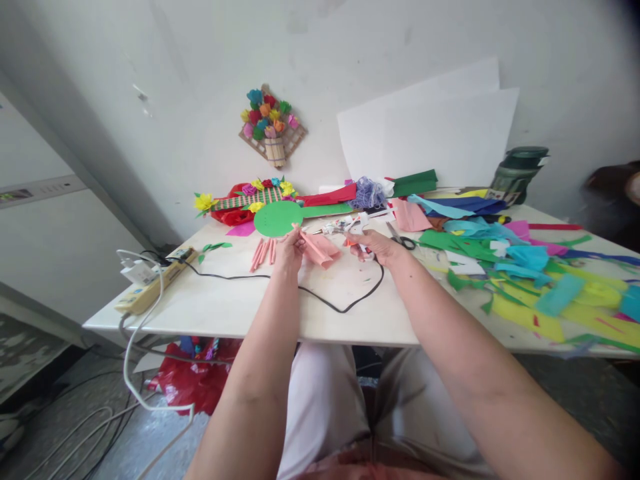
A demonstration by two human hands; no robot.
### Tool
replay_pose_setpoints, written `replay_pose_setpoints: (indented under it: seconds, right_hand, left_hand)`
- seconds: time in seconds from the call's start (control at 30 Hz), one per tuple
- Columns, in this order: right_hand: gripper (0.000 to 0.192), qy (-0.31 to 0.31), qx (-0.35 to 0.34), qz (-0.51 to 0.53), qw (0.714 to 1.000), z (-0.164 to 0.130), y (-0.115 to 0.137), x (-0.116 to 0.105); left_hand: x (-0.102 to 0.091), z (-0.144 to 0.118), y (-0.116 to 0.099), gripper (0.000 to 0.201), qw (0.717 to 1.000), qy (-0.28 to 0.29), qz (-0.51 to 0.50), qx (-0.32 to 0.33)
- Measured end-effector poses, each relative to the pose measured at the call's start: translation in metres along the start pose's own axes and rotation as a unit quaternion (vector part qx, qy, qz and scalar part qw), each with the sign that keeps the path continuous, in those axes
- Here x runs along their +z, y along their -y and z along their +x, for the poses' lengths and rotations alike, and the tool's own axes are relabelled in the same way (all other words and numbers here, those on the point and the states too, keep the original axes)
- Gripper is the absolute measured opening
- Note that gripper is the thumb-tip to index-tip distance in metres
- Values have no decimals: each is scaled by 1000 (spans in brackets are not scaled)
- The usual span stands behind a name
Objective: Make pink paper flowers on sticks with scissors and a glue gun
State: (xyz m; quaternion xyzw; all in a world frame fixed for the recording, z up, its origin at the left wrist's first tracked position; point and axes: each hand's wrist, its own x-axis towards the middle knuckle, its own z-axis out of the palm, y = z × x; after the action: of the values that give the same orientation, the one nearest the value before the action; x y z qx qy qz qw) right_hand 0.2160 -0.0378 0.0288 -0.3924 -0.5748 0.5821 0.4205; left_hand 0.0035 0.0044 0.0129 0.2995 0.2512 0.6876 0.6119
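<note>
Between the fingers of my left hand (291,247) is a sheet of pink crepe paper (323,251), one edge of it rolled or folded near the fingertips. My right hand (376,245) grips a white hot glue gun (364,221) with an orange trigger, a little to the right of the paper. From its handle a black cord (345,311) loops over the table. Several thin pink paper rolls (263,253) lie just left of my left hand. A green paper disc (278,219) is behind that hand. Scissors (404,241) with black handles lie beyond my right wrist.
Coloured paper scraps (530,267) cover the table's right side. A dark green bottle (520,175) stands at the back right. At the left edge sits a power strip (155,287) with plugs. Flower decorations (250,195) lie at the back, below a wall-hung flower basket (273,127).
</note>
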Motion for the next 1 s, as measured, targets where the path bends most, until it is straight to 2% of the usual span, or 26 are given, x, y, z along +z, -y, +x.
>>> replay_pose_setpoints:
  seconds: [0.3,0.67,1.0]
  right_hand:
    - [38,13,-17,-23,999,-1,1,3]
    - [38,-2,8,-18,1000,3,-4,2]
    - [38,-13,3,-30,999,3,-2,4]
  left_hand:
    - [1,0,0,17,1000,8,15,-2]
    - [0,-1,1,17,999,30,31,7]
    - [-2,1,3,18,998,48,32,12]
